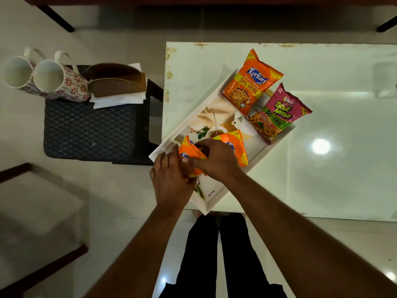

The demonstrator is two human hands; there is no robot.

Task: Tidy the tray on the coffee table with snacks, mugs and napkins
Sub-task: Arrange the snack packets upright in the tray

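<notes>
A white printed tray (193,117) lies askew on the coffee table's near left corner. An orange Kurkure packet (251,80) and a pink-green Bingo packet (277,114) rest at its far end. Over the tray's near part, both hands grip orange snack packets: my left hand (171,179) is on one packet (189,155) from the left, my right hand (214,160) is across the top, with a second orange packet (236,145) under it. Two floral mugs (53,78) and a brown napkin holder (117,82) with white napkins (116,101) sit on a stool at left.
The white coffee table (333,125) stretches right, glossy with light reflections. A dark blue woven stool (90,130) stands left of it. A glass-topped side table (32,211) is at lower left. My legs in black trousers (217,254) stand at the table's near edge.
</notes>
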